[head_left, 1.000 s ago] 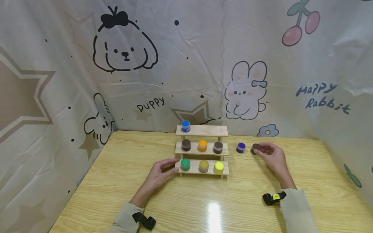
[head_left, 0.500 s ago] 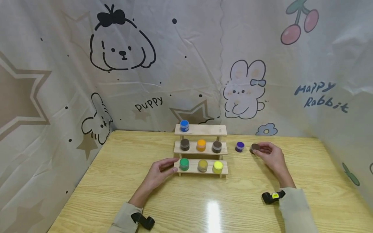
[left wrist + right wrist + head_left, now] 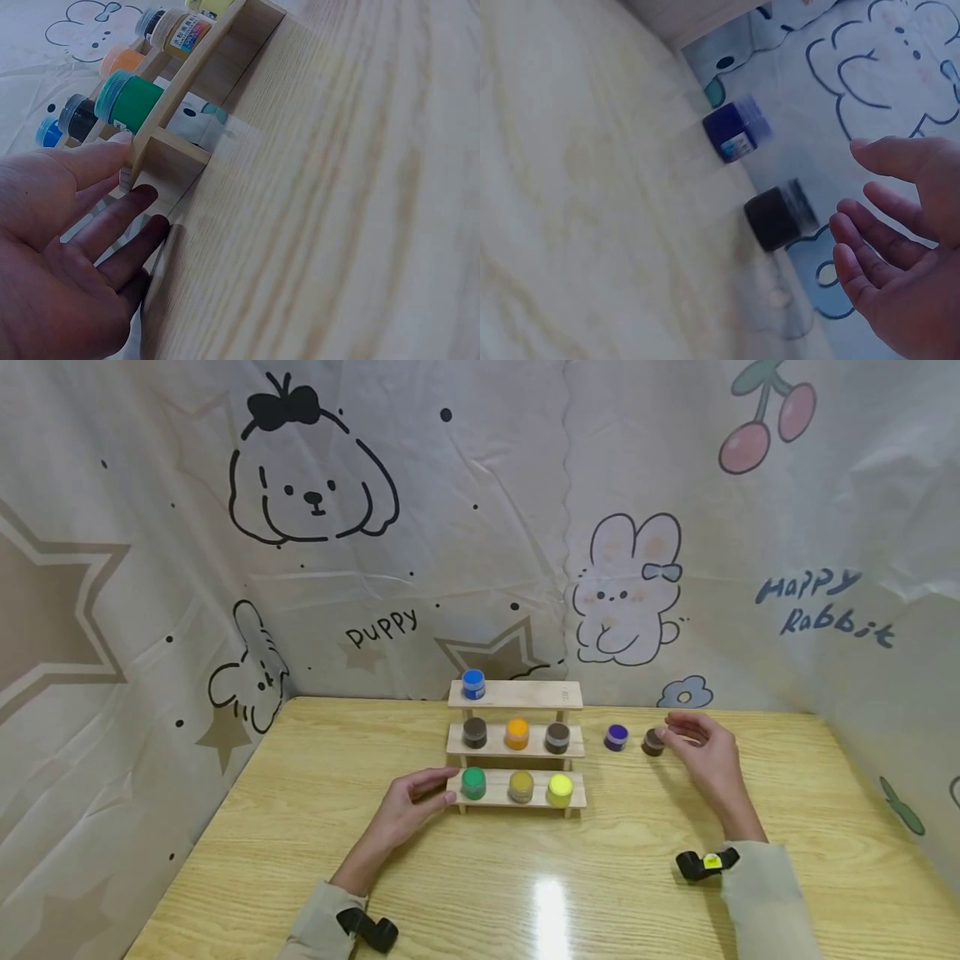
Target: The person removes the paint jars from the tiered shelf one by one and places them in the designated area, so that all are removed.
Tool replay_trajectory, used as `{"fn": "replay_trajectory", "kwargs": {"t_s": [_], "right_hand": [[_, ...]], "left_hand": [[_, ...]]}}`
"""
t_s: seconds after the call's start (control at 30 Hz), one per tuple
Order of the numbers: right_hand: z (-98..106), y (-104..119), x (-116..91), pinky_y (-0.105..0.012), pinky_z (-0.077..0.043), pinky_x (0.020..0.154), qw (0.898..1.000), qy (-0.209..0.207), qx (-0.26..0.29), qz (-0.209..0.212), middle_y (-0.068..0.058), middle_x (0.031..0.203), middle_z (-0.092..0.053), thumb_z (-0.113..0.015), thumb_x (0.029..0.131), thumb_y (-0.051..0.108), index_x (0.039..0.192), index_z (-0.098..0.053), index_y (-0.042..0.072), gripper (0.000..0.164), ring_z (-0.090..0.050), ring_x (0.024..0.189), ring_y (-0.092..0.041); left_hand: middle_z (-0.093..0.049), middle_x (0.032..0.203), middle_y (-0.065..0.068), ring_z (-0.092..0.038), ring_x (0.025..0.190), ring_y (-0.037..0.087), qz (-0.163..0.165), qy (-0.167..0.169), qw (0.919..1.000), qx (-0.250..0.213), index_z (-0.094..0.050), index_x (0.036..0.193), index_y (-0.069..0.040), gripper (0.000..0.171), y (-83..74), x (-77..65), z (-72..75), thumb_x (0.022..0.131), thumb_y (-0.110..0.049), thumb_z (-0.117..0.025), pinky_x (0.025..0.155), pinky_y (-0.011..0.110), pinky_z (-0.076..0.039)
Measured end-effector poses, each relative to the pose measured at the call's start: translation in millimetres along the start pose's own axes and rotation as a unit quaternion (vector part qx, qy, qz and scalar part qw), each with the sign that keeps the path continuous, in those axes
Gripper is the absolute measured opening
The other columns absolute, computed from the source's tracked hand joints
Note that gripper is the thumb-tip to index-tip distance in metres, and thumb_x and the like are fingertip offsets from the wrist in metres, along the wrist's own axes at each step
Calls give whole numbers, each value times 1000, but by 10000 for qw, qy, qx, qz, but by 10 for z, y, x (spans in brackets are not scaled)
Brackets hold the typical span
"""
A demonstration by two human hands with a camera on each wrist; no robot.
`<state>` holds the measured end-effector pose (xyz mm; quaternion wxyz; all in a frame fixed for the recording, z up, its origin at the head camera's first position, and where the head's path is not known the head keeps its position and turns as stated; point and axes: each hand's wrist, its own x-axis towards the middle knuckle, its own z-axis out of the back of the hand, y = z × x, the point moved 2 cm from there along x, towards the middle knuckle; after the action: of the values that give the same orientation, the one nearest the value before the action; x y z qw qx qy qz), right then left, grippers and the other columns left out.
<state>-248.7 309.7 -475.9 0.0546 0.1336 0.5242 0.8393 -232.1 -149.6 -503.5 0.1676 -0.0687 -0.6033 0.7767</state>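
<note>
A three-step wooden display rack (image 3: 540, 693) stands on the table with small paint jars on it. My left hand (image 3: 405, 810) holds the left end of its lowest step between thumb and index finger, beside a green jar (image 3: 473, 783). In the left wrist view its other fingers stick out loosely below the step. To the right of the rack, a dark brown or black paint jar (image 3: 653, 742) and a purple paint jar (image 3: 617, 737) stand upright on the table. My right hand (image 3: 907, 247) is just off the dark jar, fingers parted and holding nothing.
A blue jar (image 3: 473, 684) stands on the top step; two dark jars flank an orange jar (image 3: 517, 734) on the middle one. Below are an ochre jar (image 3: 521, 787) and a yellow jar (image 3: 560, 790). A printed curtain (image 3: 487, 552) hangs behind the table.
My right hand has let go of the dark jar and lifted slightly away to the right, leaving it beside the purple jar. The left hand stays at the rack.
</note>
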Motion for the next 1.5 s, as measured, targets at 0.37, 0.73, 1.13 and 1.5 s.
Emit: {"fn": "replay_trajectory", "kwargs": {"t_s": [0.37,0.73,1.13,1.5], "right_hand": [[-103,328,-34,-7,-46,91,9975,113,108,684,-20,131,-64,-69,101,30,135,-60,-1,47,-59,106,1],[-317,753,-148,-10,-49,87,9892,381,246,1394,-22,128,-65,-69,100,12,135,-59,-3,39,-61,108,-12],[-500,968,-168,-17,-50,94,9812,608,680,1703,-18,127,-66,-72,99,15,135,-61,0,40,-63,115,-31],[-863,1432,-53,-47,-49,105,9721,1191,808,1853,-16,128,-65,-75,97,17,135,-60,3,43,-61,119,-31]], "left_hand": [[-63,139,18,-55,133,35,6,2,10000,-34,-64,136,0,41,6,3,-5,97,-10,-72,109,47,-45],[-62,139,19,-55,134,35,34,-53,10000,-48,-65,136,1,41,5,-22,-7,97,-9,-72,110,47,-45],[-62,139,19,-55,134,35,-30,24,10000,-52,-64,136,1,40,8,8,-1,98,-8,-71,108,44,-47],[-62,140,19,-54,135,35,84,-24,10000,-43,-64,136,2,40,-13,-5,-10,97,-8,-72,111,47,-43]]}}
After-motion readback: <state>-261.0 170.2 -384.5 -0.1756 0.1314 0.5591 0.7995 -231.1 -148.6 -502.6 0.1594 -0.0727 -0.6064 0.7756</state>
